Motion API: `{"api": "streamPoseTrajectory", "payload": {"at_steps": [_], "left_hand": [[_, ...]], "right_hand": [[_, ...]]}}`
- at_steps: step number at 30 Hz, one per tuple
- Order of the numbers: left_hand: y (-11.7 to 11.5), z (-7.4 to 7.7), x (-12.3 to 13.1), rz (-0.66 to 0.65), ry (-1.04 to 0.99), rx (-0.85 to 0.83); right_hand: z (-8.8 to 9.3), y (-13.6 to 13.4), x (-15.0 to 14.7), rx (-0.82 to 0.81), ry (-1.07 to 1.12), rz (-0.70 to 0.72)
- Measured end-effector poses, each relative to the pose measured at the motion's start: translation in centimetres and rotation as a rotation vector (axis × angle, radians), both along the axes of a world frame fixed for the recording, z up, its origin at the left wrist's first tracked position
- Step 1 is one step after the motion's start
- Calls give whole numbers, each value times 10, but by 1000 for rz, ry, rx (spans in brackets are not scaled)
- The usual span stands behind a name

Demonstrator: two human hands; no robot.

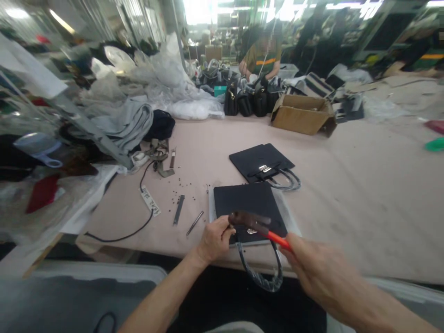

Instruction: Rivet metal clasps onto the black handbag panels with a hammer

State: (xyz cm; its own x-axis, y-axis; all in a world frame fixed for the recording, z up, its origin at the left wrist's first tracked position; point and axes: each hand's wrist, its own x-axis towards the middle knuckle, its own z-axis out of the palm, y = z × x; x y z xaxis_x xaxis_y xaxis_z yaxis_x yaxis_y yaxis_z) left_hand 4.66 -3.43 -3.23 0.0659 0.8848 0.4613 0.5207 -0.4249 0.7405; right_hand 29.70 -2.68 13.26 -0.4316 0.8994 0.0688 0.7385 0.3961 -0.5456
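Observation:
My right hand (308, 259) grips the red handle of a hammer (248, 218), whose dark head is slightly blurred and hovers over my left fingertips. Pinched together at the panel's near left edge, the fingers of my left hand (217, 238) close on something small that the hammer head mostly hides. Beneath both lies a flat black handbag panel (243, 201) with a silver metal clasp, resting on a pale board (290, 217). Its plastic-wrapped handle (258, 277) hangs over the table's front edge. A second black bag panel (260, 159) with clasp and wrapped handles lies just behind.
Left on the table (347, 199) are a metal rod (194, 223), a dark flat bar (179, 209), scattered tiny dark bits and a black cord (125, 239) with a label. Finished-looking black bags (246, 101) and a cardboard box (301, 115) stand behind; a co-worker (263, 58) sits beyond.

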Motion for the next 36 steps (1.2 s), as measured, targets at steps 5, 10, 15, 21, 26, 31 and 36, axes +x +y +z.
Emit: {"api": "streamPoseTrajectory", "payload": {"at_steps": [5,10,15,21,26,31,36], "left_hand": [[-1,-5,-2,-13,-27,27],[-2,-10,-5,-19,-4,43],[-3,-9,-8,-13,26,58],[-5,0,-8,10,119,98],[-15,-7,-8,-52,145,223],[-23,-10,-8,238,-106,-68],[-12,16,6,271,-556,-308]], "right_hand": [[-16,18,35,-214,180,-247],[-82,47,88,-442,55,-582],[-125,56,93,-198,-193,-631],[-127,40,26,-88,-150,-445],[-127,43,1,-261,38,-562],[-123,48,17,-373,276,-513],[-125,31,3,-712,911,-369]]}}
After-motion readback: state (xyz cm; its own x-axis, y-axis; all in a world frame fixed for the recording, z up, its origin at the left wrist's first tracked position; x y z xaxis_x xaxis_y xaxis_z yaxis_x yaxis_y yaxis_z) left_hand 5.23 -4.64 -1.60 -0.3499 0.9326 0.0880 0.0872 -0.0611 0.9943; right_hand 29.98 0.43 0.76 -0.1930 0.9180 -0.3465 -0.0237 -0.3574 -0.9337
